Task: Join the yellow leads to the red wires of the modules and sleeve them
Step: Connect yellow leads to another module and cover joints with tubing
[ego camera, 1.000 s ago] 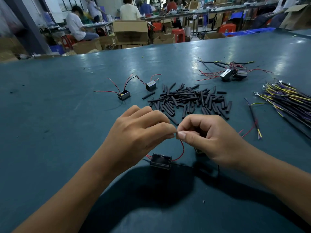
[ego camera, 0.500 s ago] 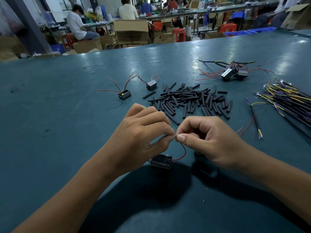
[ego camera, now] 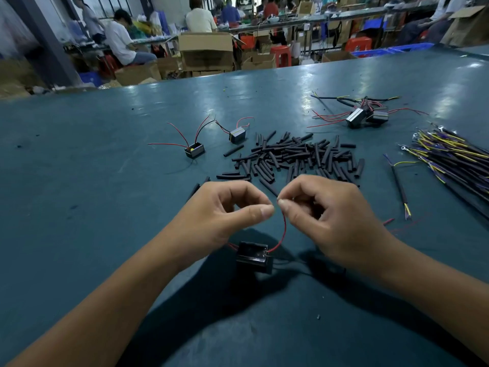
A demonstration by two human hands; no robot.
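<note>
Teal desk [ego camera: 79, 221] in busy workshop: left hand [ego camera: 225, 215] and right hand [ego camera: 325, 218] pinching red wire [ego camera: 283, 229] of black module [ego camera: 254, 256], fingertips together, near heat-shrink sleeves [ego camera: 293, 157]

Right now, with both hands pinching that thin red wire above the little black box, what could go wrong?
The left hand and right hand pinch the red wire right at its tip, so it could slip free. That wire runs to the black module below; a hard tug might drag or lift it. The heat-shrink sleeves lie just beyond the knuckles, so a stray hand movement could scatter them.
</note>
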